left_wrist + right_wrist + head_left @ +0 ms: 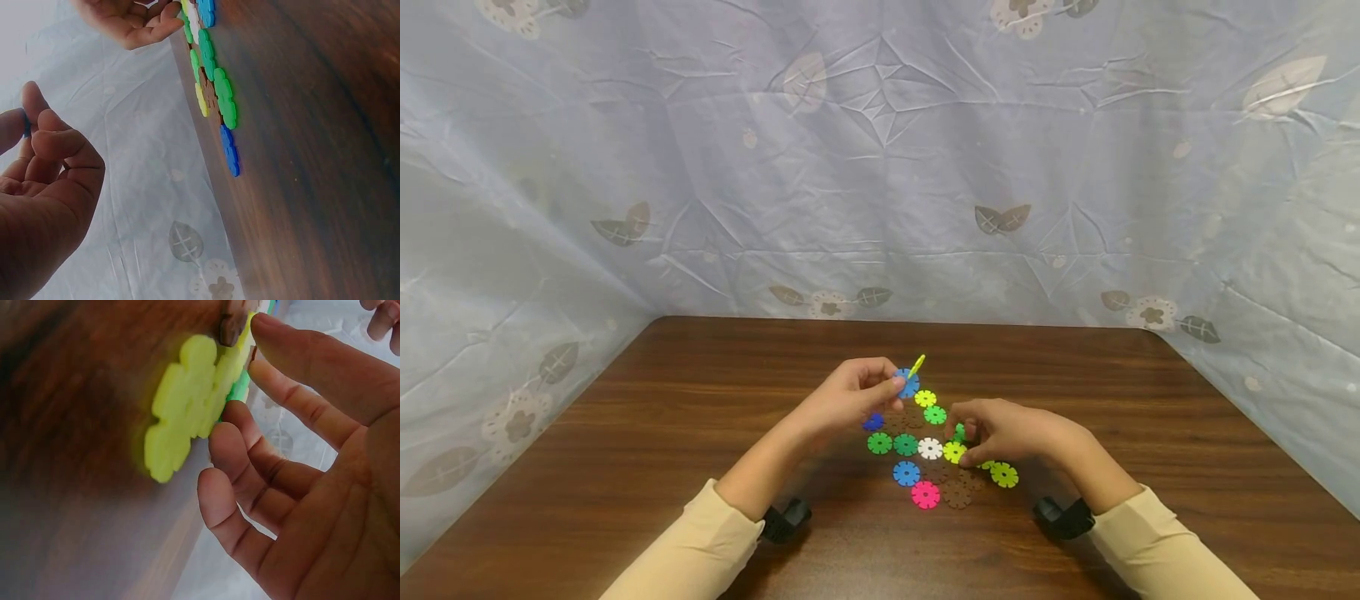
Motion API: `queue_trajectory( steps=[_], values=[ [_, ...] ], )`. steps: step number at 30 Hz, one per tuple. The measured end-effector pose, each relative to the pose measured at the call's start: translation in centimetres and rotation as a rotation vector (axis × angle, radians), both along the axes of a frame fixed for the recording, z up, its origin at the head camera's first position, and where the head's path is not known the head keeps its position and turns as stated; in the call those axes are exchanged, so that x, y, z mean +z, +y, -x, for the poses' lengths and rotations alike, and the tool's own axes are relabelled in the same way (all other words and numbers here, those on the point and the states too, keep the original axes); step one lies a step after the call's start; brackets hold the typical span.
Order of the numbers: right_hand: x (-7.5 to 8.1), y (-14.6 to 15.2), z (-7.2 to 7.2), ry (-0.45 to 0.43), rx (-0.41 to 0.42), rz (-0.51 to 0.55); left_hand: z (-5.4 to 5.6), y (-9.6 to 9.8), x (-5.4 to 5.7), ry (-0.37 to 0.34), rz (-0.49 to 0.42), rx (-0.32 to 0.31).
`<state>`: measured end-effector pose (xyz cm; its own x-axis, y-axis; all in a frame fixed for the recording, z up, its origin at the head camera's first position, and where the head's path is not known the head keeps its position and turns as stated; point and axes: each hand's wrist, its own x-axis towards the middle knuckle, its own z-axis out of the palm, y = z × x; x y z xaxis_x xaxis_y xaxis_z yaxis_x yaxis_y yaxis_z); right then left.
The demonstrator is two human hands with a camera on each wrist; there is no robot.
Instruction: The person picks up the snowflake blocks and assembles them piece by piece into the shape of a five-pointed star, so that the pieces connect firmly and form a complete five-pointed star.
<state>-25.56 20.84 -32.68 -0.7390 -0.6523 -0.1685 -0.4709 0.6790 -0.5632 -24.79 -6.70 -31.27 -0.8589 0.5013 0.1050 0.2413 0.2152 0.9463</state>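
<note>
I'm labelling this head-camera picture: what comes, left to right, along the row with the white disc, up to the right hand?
Green notched disc, teal-green notched disc, white notched disc, yellow notched disc, right hand.

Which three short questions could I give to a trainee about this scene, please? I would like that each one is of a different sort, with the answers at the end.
1. Open: What does the left hand pinch?
2. True or false: In the head view, the pink notched disc lies nearer to the person than the white notched disc.
3. Multiple choice: In the head view, which colour is the disc immediately left of the white one? A) brown; B) dark green; C) pink.

Key:
1. A blue notched disc, with a yellow piece standing at an angle by its edge.
2. True.
3. B, the dark green notched disc.
</note>
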Motion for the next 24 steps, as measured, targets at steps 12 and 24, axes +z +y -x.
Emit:
queue_trajectory(
  steps=[12,24],
  values=[
    [-0.47,-0.22,0.28,0.019,0.007,-0.02,-0.09,0.16,0.12,-0.012,0.008,0.016],
    [-0.49,-0.33,0.21,0.036,-0.027,0.026,-0.07,-0.03,0.07,-0.006,0.003,0.01]
  ],
)
